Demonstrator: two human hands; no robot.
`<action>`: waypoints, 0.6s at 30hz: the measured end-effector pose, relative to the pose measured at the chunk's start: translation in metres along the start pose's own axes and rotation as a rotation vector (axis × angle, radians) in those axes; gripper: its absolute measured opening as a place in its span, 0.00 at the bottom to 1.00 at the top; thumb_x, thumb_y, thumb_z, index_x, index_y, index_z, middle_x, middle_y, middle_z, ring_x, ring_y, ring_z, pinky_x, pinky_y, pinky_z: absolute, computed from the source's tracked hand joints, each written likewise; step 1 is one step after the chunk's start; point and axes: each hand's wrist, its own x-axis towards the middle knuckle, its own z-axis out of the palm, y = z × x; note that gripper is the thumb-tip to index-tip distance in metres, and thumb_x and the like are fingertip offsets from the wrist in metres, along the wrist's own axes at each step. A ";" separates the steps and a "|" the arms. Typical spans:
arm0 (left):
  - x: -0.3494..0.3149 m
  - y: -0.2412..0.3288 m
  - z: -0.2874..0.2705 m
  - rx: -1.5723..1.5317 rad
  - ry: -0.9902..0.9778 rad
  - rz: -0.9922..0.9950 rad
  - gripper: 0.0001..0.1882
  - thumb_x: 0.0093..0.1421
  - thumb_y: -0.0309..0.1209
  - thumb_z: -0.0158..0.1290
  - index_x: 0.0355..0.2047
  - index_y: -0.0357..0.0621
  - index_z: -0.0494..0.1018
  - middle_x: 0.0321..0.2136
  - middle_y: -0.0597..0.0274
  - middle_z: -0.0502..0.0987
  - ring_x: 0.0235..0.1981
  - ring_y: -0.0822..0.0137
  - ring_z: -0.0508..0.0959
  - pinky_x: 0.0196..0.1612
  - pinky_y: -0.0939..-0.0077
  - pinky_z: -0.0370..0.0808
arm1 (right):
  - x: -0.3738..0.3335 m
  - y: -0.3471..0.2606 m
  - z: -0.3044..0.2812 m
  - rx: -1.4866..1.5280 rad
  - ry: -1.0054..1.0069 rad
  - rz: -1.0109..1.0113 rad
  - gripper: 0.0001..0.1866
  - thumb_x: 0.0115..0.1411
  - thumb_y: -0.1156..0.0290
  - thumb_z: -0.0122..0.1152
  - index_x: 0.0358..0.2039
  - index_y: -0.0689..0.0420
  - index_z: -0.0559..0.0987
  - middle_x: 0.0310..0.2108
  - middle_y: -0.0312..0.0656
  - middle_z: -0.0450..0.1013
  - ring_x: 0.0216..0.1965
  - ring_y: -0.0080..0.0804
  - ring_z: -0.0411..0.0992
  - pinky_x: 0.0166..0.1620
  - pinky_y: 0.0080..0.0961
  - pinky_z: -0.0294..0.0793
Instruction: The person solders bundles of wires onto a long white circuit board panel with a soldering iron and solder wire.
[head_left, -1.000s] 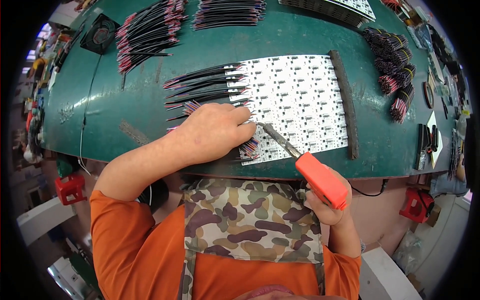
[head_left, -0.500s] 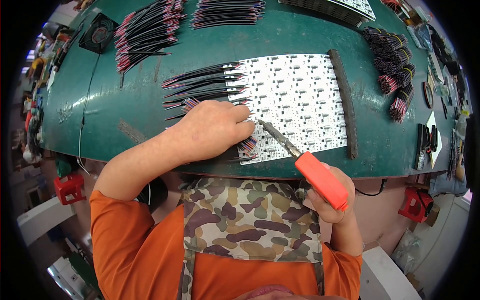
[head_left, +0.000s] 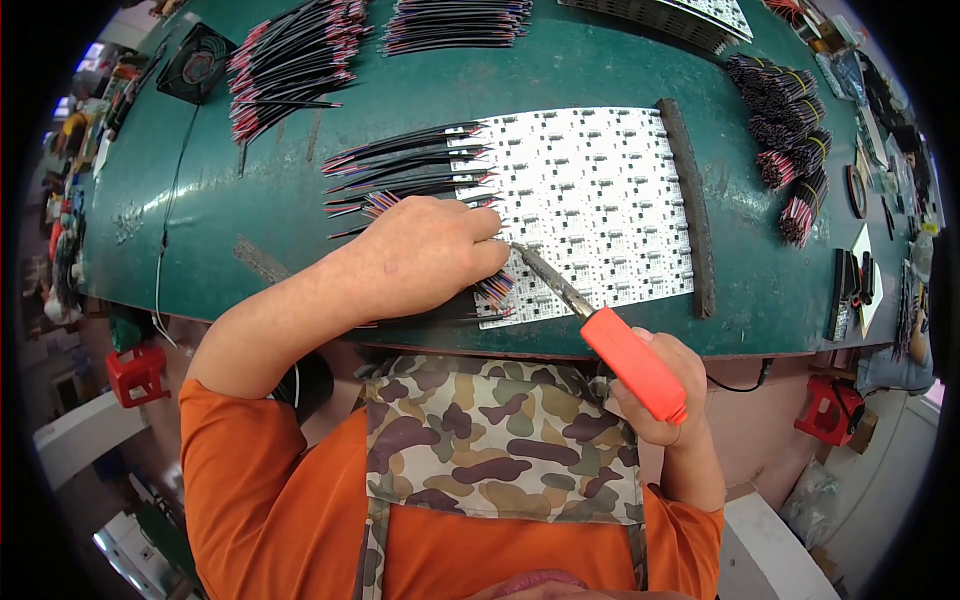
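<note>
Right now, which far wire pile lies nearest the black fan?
The left pile, with many red ends, lies beside the fan; the other far pile lies farther right.

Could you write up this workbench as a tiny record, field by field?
Left grip: closed around wire bundle
Right grip: holds red-handled soldering iron, tip near left grip
White sheet: dotted with dark parts; black wires along left edge
Bench: green
Far left corner: black fan
Far side: two wire piles
Right side: tied wire bundles
</note>
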 end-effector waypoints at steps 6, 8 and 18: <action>0.001 0.000 -0.001 -0.001 -0.013 0.002 0.13 0.52 0.28 0.52 0.39 0.43 0.75 0.29 0.60 0.73 0.32 0.57 0.78 0.33 0.62 0.76 | 0.000 0.007 -0.001 -0.006 0.000 -0.082 0.32 0.44 0.73 0.63 0.53 0.65 0.73 0.28 0.44 0.76 0.21 0.39 0.70 0.26 0.31 0.69; 0.001 0.000 0.000 0.000 -0.007 0.005 0.12 0.52 0.28 0.52 0.38 0.42 0.75 0.29 0.60 0.73 0.32 0.57 0.78 0.33 0.62 0.76 | -0.001 0.009 0.000 0.014 0.007 -0.078 0.31 0.45 0.73 0.63 0.53 0.65 0.73 0.28 0.44 0.76 0.22 0.39 0.71 0.26 0.31 0.69; 0.004 0.001 -0.005 -0.009 -0.028 0.012 0.06 0.55 0.29 0.50 0.27 0.40 0.73 0.29 0.57 0.73 0.32 0.55 0.79 0.34 0.62 0.77 | 0.001 0.007 -0.004 0.007 -0.006 -0.061 0.31 0.45 0.75 0.65 0.53 0.66 0.73 0.31 0.46 0.78 0.25 0.41 0.74 0.29 0.32 0.73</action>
